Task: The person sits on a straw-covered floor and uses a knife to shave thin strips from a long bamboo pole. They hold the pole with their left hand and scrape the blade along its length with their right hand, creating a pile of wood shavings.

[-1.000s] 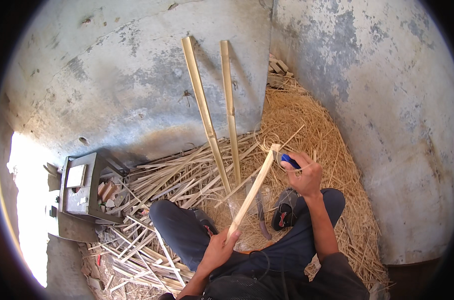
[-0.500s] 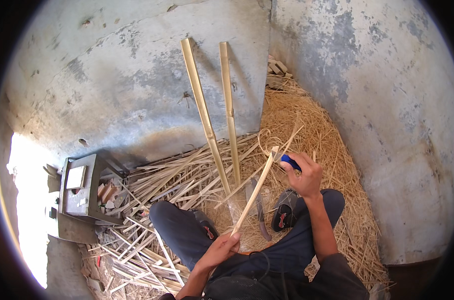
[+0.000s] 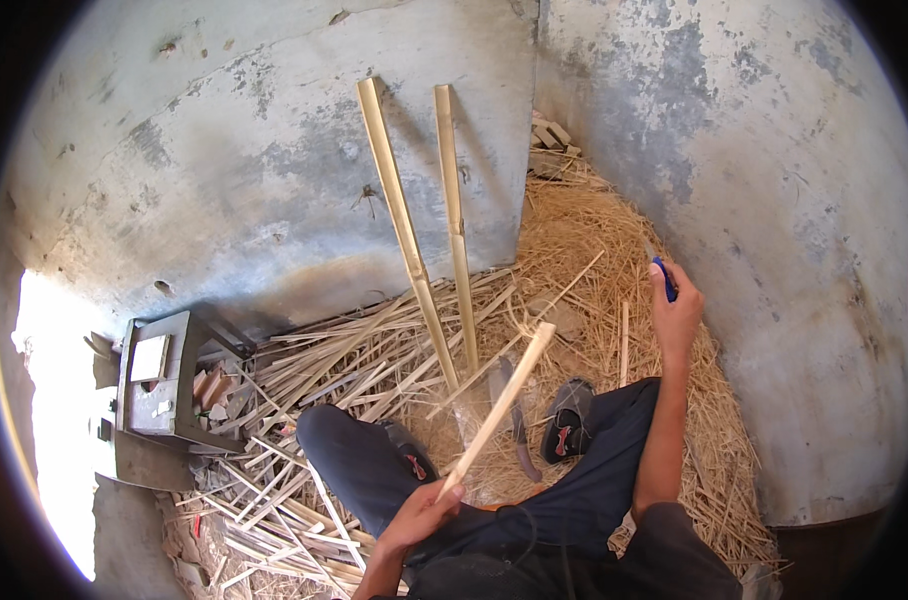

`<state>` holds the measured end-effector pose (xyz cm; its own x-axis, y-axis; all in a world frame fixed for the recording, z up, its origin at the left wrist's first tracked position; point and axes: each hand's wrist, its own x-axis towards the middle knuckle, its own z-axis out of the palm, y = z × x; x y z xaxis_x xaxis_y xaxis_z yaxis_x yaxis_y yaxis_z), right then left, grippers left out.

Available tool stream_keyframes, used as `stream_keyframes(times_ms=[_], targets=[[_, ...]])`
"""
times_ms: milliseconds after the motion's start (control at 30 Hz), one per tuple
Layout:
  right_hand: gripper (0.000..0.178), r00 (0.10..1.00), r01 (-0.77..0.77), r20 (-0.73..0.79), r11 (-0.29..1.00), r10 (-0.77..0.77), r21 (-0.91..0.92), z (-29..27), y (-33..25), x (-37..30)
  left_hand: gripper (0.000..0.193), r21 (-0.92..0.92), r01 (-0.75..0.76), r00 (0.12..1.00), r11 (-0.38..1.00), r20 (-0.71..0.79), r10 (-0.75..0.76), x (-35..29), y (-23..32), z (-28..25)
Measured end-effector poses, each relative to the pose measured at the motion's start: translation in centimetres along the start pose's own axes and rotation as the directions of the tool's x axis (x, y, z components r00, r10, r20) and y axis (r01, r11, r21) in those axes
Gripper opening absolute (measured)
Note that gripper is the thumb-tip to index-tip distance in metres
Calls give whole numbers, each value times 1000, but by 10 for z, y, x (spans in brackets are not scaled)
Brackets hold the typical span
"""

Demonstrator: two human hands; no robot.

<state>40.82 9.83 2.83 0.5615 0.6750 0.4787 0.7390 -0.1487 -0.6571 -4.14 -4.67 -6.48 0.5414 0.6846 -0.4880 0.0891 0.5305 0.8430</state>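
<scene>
My left hand, low in the middle, is closed around the near end of a pale bamboo strip. The strip slants up and away to the right, with its far end free. Out to the right, my right hand grips a knife with a blue handle. Its thin blade points up and is hard to make out against the shavings. The knife is well apart from the strip. A curled shaving shows just behind the strip's far end. Beneath the strip, a long blade with a brown handle lies between my feet.
Two split bamboo lengths lean upright on the peeling wall. Heaps of cut strips cover the floor to the left, beside an overturned wooden stool-like box. Fine shavings pile up at the right.
My right hand has swung up and right with the knife, away from the bamboo strip's tip. The strip has dipped and turned slightly in my left hand, and the curled shaving is lower.
</scene>
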Motion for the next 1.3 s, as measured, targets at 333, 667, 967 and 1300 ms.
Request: stream_keyframes(times_ms=[333, 667, 967, 1300], targets=[[40, 780, 195, 607, 981, -153, -3, 9, -8, -64, 39, 475, -163, 863, 865, -356, 358, 24, 45, 11], [32, 778, 283, 353, 792, -519, 540, 23, -52, -147, 41, 647, -246, 782, 722, -308, 542, 42, 84, 44], [32, 679, 483, 304, 719, -668, 499, 28, -60, -170, 40, 603, -312, 785, 734, -272, 557, 46, 95, 54], [31, 695, 496, 299, 737, -654, 460, 20, -78, -174, 40, 356, -390, 872, 849, -153, 465, 64, 68, 38]])
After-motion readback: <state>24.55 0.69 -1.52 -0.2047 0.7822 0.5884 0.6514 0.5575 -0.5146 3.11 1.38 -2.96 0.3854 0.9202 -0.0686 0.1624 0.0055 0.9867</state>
